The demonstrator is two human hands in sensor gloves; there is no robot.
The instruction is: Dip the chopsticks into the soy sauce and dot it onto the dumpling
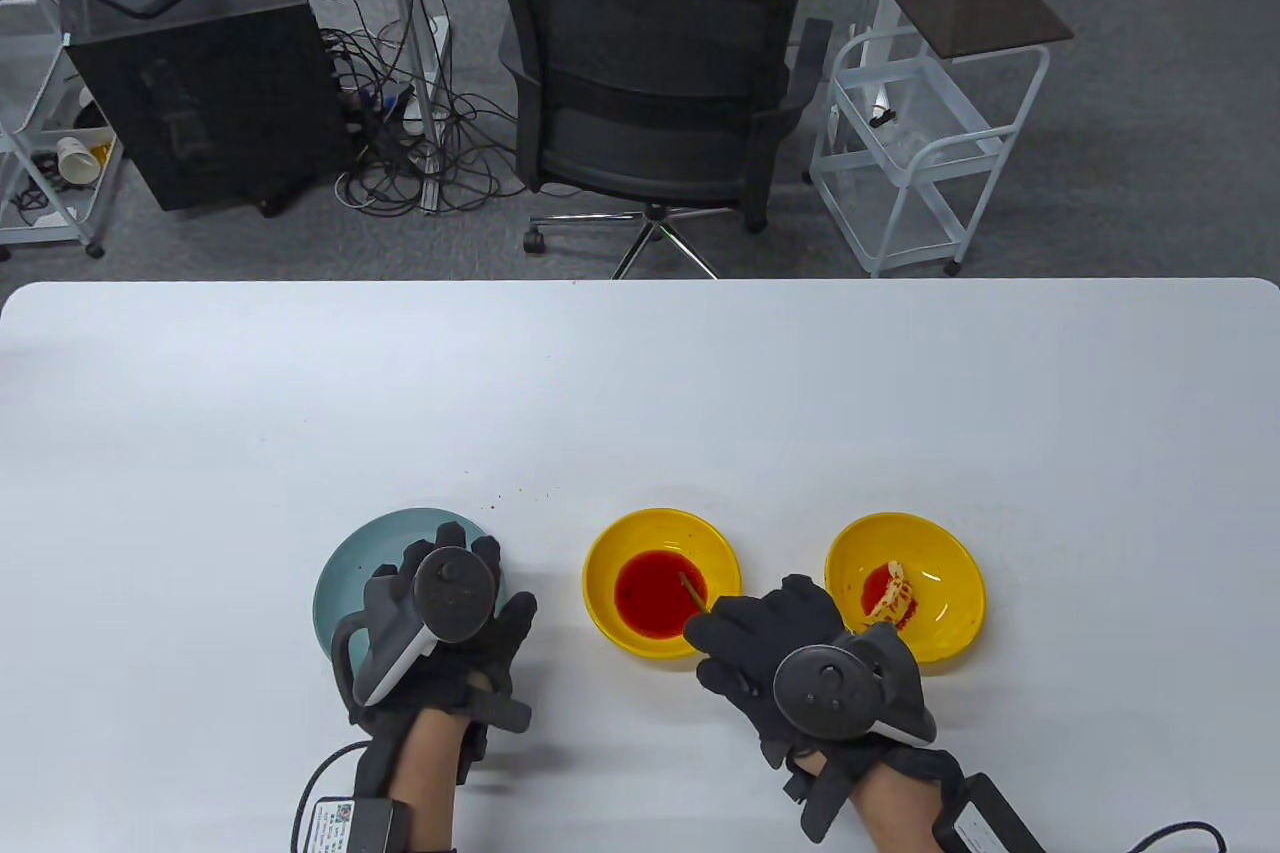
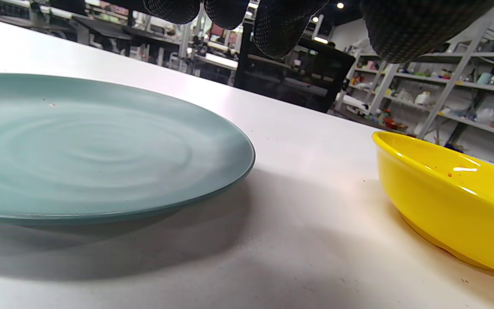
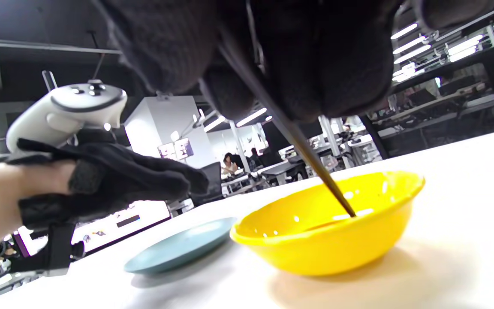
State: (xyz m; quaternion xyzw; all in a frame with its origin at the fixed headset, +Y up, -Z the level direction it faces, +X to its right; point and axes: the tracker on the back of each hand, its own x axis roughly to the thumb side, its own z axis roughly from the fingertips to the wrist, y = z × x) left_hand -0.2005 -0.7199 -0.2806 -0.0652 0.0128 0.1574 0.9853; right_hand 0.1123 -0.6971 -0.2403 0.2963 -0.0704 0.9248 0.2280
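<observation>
While the right hand (image 1: 790,653) hangs low over the white tabletop (image 1: 640,393), its grip is closed around the chopsticks (image 1: 693,591), and their tips are down in the red soy sauce (image 1: 660,593). That sauce pools in the middle yellow bowl (image 1: 606,561), just ahead and left of the gloved fingers. From the right wrist view you can see it plainly: dark sticks (image 3: 298,141) run out from under the bunched black glove and slant down over the bowl rim (image 3: 328,231), ending at the liquid's surface.

Off to the right sits a second yellow bowl (image 1: 950,563), near the first but apart from it, and the dumpling (image 1: 890,593) lies in it, pale, with red smeared around it. The right hand's tracker overlaps that bowl's near edge from this angle.

Over on the left, the left hand (image 1: 440,633) hovers above the near right part of a teal plate (image 1: 350,573), fingers loosely spread, gripping nothing. The left wrist view shows fingertips (image 2: 281,30) hanging clear above the tabletop, the plate (image 2: 101,146) below left and the sauce bowl's wall (image 2: 444,214) at right. A few dark specks (image 1: 520,495) dot the tabletop just beyond the plate.
</observation>
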